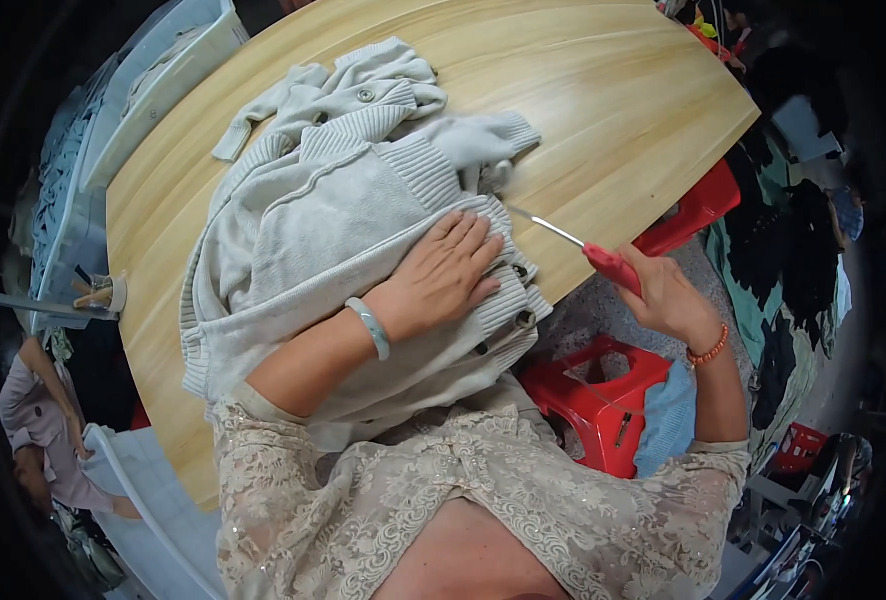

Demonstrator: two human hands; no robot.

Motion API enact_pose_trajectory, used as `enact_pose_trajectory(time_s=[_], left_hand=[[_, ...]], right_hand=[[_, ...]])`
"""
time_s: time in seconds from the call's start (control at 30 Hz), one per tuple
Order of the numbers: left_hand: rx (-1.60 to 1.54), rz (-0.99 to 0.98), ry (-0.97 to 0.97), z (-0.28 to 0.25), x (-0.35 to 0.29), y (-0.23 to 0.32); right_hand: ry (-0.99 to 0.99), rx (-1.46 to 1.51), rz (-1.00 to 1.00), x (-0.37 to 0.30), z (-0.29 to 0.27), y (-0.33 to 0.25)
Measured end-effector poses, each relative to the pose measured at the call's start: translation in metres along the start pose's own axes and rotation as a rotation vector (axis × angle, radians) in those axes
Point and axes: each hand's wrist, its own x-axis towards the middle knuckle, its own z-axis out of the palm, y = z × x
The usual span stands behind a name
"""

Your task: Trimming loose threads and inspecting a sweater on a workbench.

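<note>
A light grey knitted cardigan [313, 230] with ribbed edges and dark buttons lies folded over on the wooden table, its near part hanging toward my lap. My left hand [446, 265] presses flat on it, fingers stretched out beside the ribbed band. In my right hand [668, 295], off the table's right edge, is a red-handled tool [613, 268] with a slim metal shaft; its exact kind does not show. The shaft points left, its tip close to the cardigan's ribbing. Around the tip a small greyish patch is blurred.
The wooden table [603, 90] curves across the view. A white bin [113, 150] of blue-grey cloth stands left, near a small cup of tools [103, 295]. Red stools [603, 400] stand at the right, one with blue knitwear [668, 415]. Another person [48, 420] is at far left.
</note>
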Motion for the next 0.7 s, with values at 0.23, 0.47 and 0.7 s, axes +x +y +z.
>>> enact_pose_trajectory(time_s=[0.23, 0.47, 0.7], left_hand=[[-0.031, -0.011, 0.027, 0.003, -0.003, -0.001], [0.012, 0.042, 0.127, 0.005, -0.008, -0.001], [0.014, -0.025, 0.139, 0.004, -0.015, 0.003]], right_hand=[[-0.114, 0.074, -0.179, 0.016, -0.013, -0.04], [-0.195, 0.076, -0.367, 0.047, -0.003, -0.103], [-0.015, -0.139, -0.076, 0.001, -0.017, -0.052]])
